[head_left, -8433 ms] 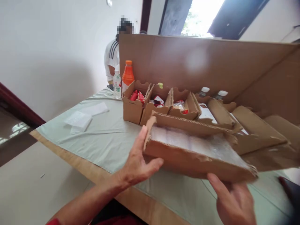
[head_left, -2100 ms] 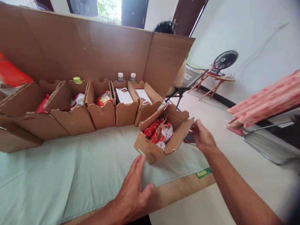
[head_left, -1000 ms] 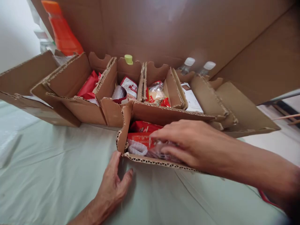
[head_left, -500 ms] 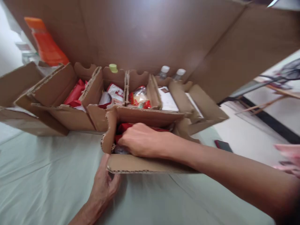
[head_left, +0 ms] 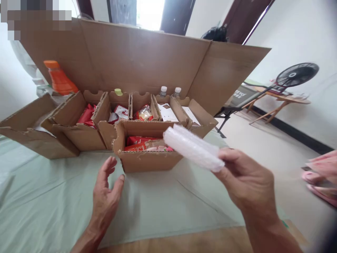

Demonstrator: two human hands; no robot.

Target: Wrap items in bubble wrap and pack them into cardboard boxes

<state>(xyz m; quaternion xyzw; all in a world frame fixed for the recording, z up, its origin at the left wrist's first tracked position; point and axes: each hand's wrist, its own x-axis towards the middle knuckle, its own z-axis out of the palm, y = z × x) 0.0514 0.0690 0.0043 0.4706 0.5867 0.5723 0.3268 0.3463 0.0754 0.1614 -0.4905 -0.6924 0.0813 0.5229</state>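
Observation:
Pinched by one end in my right hand (head_left: 246, 175) is a flat roll of white bubble wrap (head_left: 193, 147), held in the air in front of the near cardboard box (head_left: 150, 162). Whether the wrap has anything inside cannot be seen. Red and orange packets (head_left: 139, 143) lie in that box, partly behind its front wall. My left hand (head_left: 106, 184) is beside the box's left corner, fingers apart and curved, with nothing in it.
Behind stands a row of cardboard bins (head_left: 76, 131) holding snack packets and white boxes. An orange bottle (head_left: 59, 79) and other bottles stand behind them, before a tall cardboard panel (head_left: 147, 56). A green cloth (head_left: 147, 207) covers the table. To the right are a fan (head_left: 297, 74) and chair.
My right hand has come up out of the near box and to the right with the bubble wrap. My left hand has let go of the box's corner. The view has tilted up.

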